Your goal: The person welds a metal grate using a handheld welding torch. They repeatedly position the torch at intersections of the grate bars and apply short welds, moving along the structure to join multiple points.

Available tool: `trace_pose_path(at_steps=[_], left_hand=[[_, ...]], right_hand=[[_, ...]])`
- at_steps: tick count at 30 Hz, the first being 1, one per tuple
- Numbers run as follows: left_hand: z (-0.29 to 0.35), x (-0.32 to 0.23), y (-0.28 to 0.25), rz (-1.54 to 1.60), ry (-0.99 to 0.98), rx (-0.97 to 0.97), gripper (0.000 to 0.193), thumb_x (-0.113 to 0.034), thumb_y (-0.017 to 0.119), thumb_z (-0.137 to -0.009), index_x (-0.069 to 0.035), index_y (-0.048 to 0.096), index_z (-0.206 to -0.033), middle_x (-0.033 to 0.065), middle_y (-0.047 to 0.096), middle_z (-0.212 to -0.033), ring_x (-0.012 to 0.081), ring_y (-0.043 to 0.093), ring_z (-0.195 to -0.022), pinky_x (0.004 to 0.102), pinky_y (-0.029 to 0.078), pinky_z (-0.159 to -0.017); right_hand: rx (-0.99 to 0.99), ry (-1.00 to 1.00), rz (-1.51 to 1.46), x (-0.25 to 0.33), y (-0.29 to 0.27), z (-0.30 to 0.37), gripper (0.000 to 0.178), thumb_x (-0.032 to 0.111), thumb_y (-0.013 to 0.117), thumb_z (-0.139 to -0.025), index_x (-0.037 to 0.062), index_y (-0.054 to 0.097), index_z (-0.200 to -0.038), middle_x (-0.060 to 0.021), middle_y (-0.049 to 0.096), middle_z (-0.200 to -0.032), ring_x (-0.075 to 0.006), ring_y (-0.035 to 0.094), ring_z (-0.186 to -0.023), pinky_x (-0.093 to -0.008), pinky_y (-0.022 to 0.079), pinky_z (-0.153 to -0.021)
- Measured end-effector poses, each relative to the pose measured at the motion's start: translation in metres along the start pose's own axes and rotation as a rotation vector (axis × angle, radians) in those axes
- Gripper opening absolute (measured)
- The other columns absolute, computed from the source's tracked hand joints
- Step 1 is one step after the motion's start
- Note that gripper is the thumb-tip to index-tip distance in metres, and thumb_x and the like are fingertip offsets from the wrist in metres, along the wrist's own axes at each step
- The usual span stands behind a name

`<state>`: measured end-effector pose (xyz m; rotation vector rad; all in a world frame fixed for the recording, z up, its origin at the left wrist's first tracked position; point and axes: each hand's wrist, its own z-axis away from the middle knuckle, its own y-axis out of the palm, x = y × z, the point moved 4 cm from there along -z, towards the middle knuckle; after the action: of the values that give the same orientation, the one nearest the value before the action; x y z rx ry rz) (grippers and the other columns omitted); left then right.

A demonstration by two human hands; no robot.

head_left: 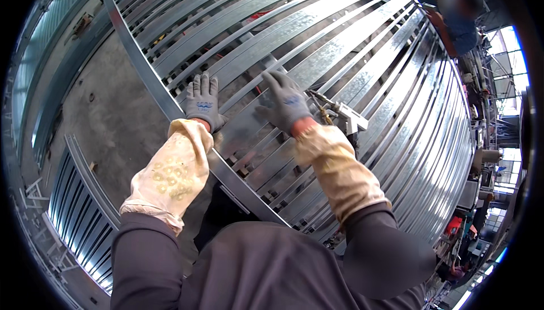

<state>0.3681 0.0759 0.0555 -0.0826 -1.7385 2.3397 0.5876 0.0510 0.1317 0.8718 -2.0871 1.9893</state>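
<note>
My left hand [204, 101], in a grey work glove, lies with its fingers stretched out on the galvanized metal slats [241, 63], close to the long edge bar [141, 75] of the panel. To its right my right hand [283, 99], gloved the same way, has its fingers extended and its thumb apart, slightly blurred. It is over the slats, and I cannot tell whether it touches them. Neither hand holds anything. Just right of the right hand, a silver hand tool [352, 119] with a brass-coloured part rests on the slats.
Grey concrete floor [105, 100] lies left of the panel. Another slatted metal stack [79, 208] stands at the lower left, near long metal profiles [85, 165]. A person [462, 21] is at the panel's far right edge. Shelving and clutter line the right side.
</note>
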Motion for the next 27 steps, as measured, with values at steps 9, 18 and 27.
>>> trace_pose_path(at_steps=[9,18,27], left_hand=[[-0.008,0.000,0.002,-0.023,-0.011,0.031,0.114,-0.056,0.078,-0.073,-0.007,0.022,-0.159,0.0177,0.017,-0.166,0.0345,0.012,-0.155,0.0465,0.010,-0.126],[-0.020,0.001,0.007,-0.070,0.064,-0.100,0.088,-0.045,0.082,-0.069,-0.006,0.047,-0.141,0.0178,0.043,-0.148,0.0352,0.037,-0.141,0.0457,0.032,-0.117],[-0.017,-0.003,-0.003,-0.043,0.077,-0.112,0.092,-0.043,0.086,-0.067,-0.004,0.048,-0.141,0.0205,0.040,-0.150,0.0374,0.034,-0.146,0.0446,0.035,-0.117]], right_hand=[[0.230,-0.397,0.295,0.026,0.112,-0.077,0.101,0.026,0.079,-0.070,0.0139,0.029,-0.156,-0.0157,0.033,-0.160,-0.0372,0.026,-0.151,-0.0540,0.018,-0.123],[0.168,-0.447,0.169,0.017,0.131,-0.090,0.108,0.026,0.088,-0.060,0.0140,0.032,-0.152,-0.0138,0.038,-0.155,-0.0367,0.031,-0.148,-0.0535,0.021,-0.123],[0.185,-0.419,0.245,0.016,0.127,-0.093,0.108,0.032,0.090,-0.061,0.0149,0.034,-0.151,-0.0111,0.037,-0.156,-0.0329,0.030,-0.149,-0.0526,0.021,-0.123]])
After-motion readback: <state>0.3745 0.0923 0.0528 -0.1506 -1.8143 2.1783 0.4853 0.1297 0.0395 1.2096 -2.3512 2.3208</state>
